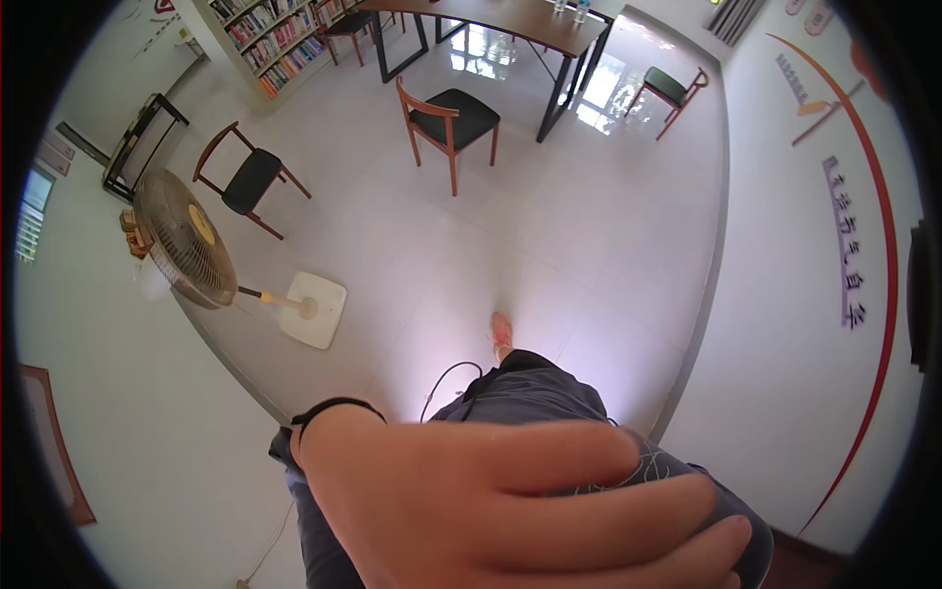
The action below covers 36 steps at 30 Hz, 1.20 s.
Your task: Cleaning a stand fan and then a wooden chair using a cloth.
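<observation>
My left hand (471, 508) is large and close to the camera at the bottom, its back towards me and its fingers stretched to the right. The fingers are slightly apart; no held thing shows, though the palm side is hidden. A black band (346, 402) circles the wrist. Behind the fingers is a dark top (747, 508) with thin pale lines printed on it. Beyond the hand I see dark grey shorts (537, 390), one pinkish-orange shoe (501, 329) on the floor, and a looped black cable (441, 379). My right hand is out of view.
A standing fan (188, 235) on a square white base (316, 331) is at the left. Wooden chairs with black seats (460, 118) stand ahead, before a brown table (500, 22) with plastic bottles (582, 11). Bookshelves (283, 44) are behind; the right wall (780, 294) bears writing.
</observation>
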Tool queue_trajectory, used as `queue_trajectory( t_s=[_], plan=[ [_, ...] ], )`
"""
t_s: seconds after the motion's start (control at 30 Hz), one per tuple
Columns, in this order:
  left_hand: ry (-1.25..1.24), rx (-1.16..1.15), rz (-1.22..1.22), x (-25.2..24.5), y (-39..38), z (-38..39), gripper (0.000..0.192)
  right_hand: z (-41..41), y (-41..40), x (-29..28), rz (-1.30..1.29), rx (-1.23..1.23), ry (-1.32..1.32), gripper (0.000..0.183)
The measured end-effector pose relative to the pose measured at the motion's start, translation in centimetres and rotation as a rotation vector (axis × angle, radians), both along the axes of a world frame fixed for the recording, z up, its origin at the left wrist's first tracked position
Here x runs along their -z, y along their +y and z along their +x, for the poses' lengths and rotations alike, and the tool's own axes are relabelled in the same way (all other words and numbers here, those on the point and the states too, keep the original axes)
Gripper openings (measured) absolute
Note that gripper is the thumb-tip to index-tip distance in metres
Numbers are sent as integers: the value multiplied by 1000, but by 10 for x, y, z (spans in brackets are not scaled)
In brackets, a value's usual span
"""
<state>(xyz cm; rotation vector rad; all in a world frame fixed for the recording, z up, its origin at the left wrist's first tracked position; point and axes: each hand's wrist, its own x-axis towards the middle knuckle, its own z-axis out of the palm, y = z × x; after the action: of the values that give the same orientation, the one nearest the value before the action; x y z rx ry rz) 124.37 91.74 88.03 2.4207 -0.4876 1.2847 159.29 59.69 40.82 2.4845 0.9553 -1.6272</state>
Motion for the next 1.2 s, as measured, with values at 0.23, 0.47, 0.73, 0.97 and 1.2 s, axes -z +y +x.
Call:
queue_trajectory(
  t_s=[0.23,0.47,0.73,0.97,1.2],
  plan=[
    [141,-326,-215,9,135,3,25,106,295,67,-140,365,81,36],
    [145,-1056,-611,121,320,-77,35,138,538,47,147,155,-9,35],
    [383,-1170,-1337,259,502,-173,33,26,835,-100,387,-191,240,26],
    [435,-825,-1025,284,644,-133,93,-154,1043,-253,330,-683,953,25],
    [223,-807,-1330,339,722,-195,49,-334,1179,-220,7,-1108,1301,31]
  ],
)
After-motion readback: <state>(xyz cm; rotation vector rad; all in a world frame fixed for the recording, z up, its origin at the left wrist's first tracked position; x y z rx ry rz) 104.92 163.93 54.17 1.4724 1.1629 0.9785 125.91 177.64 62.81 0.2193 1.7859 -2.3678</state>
